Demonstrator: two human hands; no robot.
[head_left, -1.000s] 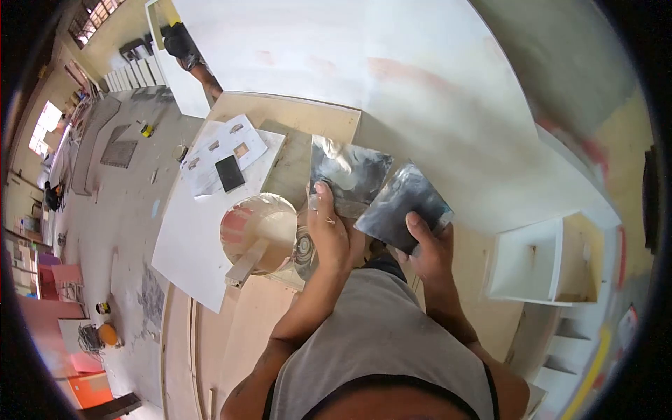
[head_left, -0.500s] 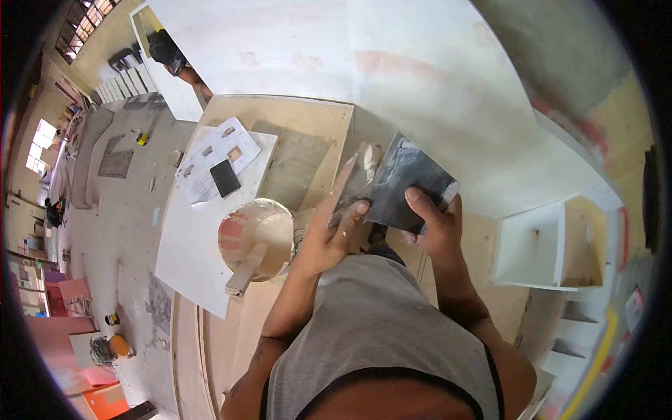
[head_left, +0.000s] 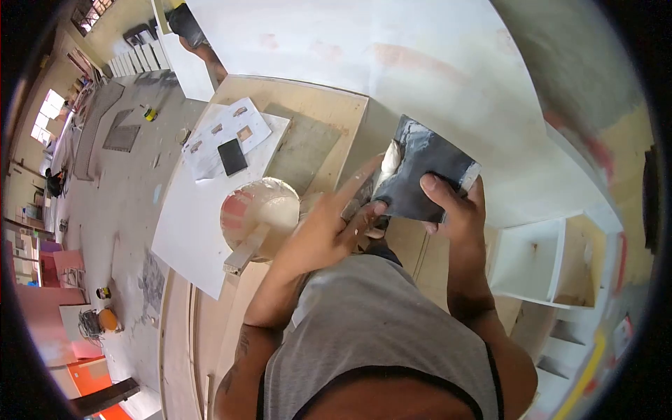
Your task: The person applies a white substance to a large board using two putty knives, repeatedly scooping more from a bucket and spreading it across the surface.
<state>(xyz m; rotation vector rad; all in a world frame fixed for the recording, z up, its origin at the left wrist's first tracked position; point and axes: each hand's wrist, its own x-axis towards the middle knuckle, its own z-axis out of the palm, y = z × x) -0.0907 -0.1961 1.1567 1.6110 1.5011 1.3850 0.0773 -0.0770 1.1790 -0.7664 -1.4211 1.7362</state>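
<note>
My right hand (head_left: 460, 206) grips a dark, flat putty spreader (head_left: 430, 164), its thumb on the upper face and its fingers beneath. White putty is smeared along the spreader's far edge, and a thick lump of putty (head_left: 390, 161) sits at its left edge. My left hand (head_left: 325, 227) is closed on a second thin spreader (head_left: 359, 196), seen almost edge-on and partly hidden by the fingers. The two spreaders meet near the lump. Left of my left forearm stands a bucket (head_left: 234, 210) of pale putty with a wooden stick (head_left: 245, 252) leaning in it.
Under the bucket lies a white board (head_left: 192, 241), with printed papers (head_left: 210, 150) and a black rectangular object (head_left: 232, 157) on it. A large white panel (head_left: 448, 91) rises ahead. White shelving (head_left: 528, 262) stands at right. Another person's arm (head_left: 204, 54) shows behind the panel.
The left spreader has turned from face-on to nearly edge-on against the right one. A lump of putty now shows on the right spreader's left edge. Both hands appear slightly further right.
</note>
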